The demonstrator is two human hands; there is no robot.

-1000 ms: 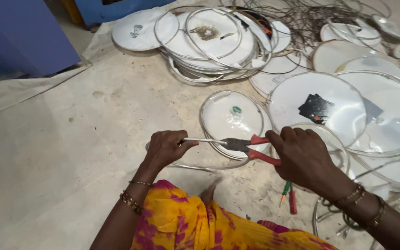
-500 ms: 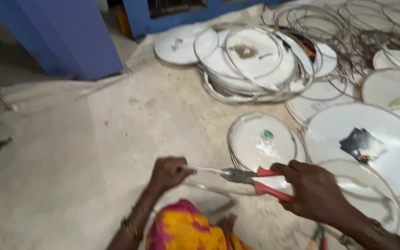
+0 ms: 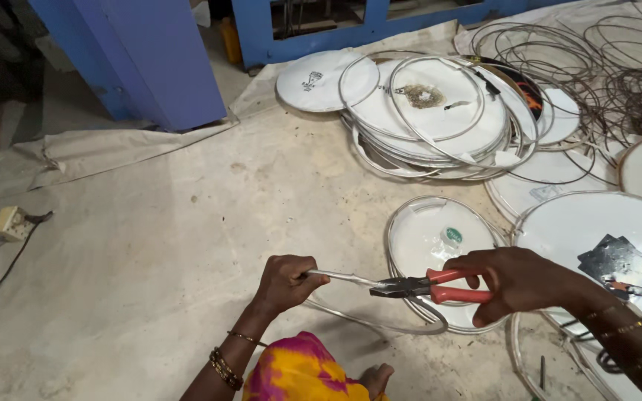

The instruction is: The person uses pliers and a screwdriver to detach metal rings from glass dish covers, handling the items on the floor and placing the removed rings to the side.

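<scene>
Metal ring (image 3: 351,280) held in left hand's (image 3: 285,281) closed grip, right hand (image 3: 518,276) clamping pliers (image 3: 429,287) on it.

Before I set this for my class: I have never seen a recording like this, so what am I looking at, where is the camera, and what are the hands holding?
There is no machine here. A person sits on the floor and works with two bare hands. The single picture comes from a camera worn on that person's head, looking down, so you see the work as they see it.

The left hand grips one end of a thin metal strip. The right hand holds red-handled pliers, whose tip bites the strip.

On the pale floor cloth lie many round white discs: one with a green sticker just beyond the pliers, a stack farther back, and a large one on the right. Loose wire hoops are piled at the top right. A blue cabinet stands at the top left, and a socket box with a cable lies at the left edge.
</scene>
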